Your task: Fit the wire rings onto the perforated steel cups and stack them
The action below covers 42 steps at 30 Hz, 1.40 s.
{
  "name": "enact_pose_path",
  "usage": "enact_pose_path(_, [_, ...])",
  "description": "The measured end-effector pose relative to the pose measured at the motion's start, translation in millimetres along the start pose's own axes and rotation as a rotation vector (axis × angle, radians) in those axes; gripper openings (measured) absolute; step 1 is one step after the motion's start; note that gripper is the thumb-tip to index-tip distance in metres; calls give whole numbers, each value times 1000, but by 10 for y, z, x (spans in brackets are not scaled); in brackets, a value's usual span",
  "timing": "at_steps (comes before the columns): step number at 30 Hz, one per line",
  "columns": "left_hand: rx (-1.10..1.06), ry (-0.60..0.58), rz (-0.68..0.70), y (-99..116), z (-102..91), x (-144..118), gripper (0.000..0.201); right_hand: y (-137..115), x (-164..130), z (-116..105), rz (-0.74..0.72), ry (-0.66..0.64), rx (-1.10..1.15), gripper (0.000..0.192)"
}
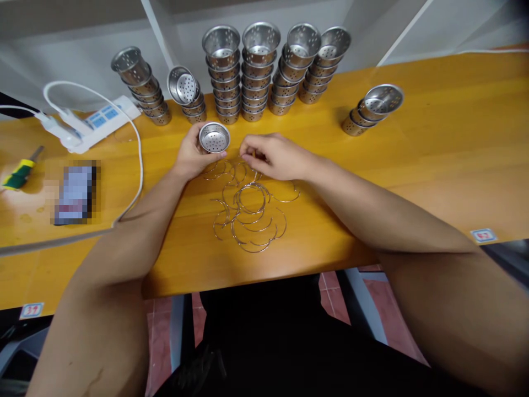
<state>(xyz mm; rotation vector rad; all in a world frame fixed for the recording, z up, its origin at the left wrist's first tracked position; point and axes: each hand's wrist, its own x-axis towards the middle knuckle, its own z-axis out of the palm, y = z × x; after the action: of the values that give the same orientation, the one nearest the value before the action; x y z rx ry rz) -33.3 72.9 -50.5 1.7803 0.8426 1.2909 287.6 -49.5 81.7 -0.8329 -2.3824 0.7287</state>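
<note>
While a glossy orange-yellow table (421,182) is stretching across the view, pale grey panels (185,33) are rising behind it and reddish floor tiles (160,342) are showing beneath its front edge. Perforated, shiny metal cups are standing nested in six stacks (261,71) along the back, some leaning, and a shorter stack (372,113) is tilting well apart on the right. Each top cup is opening upward, widening towards a smooth rim and showing holes in its base.

The left hand (192,154) is gripping a single cup (214,138) just in front of the stacks, its thumb and fingers closing around the sides; the dotted base is showing inside. Beside it, the right hand (270,156) is curling its fingers close to the thumb; whether they are holding anything, I cannot tell. Thin, curved metal wires (253,198) are lying in a loose tangle below both hands. Leftward, a white power strip (105,122) is holding two plugs, near a green-and-yellow screwdriver (20,174).
</note>
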Motion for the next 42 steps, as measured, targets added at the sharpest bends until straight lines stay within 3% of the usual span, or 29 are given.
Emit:
enact_pose_path(5, [-12,75,-48,55,25,-7,118,389,89,179,189,216,250,46])
enact_pose_path(9, [-46,59,-70,113,-11,-17,110,710,142,296,303,287,383,64])
enact_pose_path(14, [-220,-1,-176,193,-89,-55,98,878,163,344,317,348,327,52])
enact_pose_path(17, [-179,7,-152,163,-105,-66,90,906,166,354,282,357,247,45])
enact_pose_path(21, [-73,97,-62,58,-59,-52,104,919,153,368,262,337,232,52])
enact_pose_path(27, [5,130,-87,58,-55,15,111,951,146,379,319,406,385,50])
enact_pose_path(35, [-50,79,-66,62,-46,-12,104,1034,151,378,267,497,447,49])
enact_pose_path(42, [-41,27,-88,133,-57,-17,85,974,149,338,327,452,373,61])
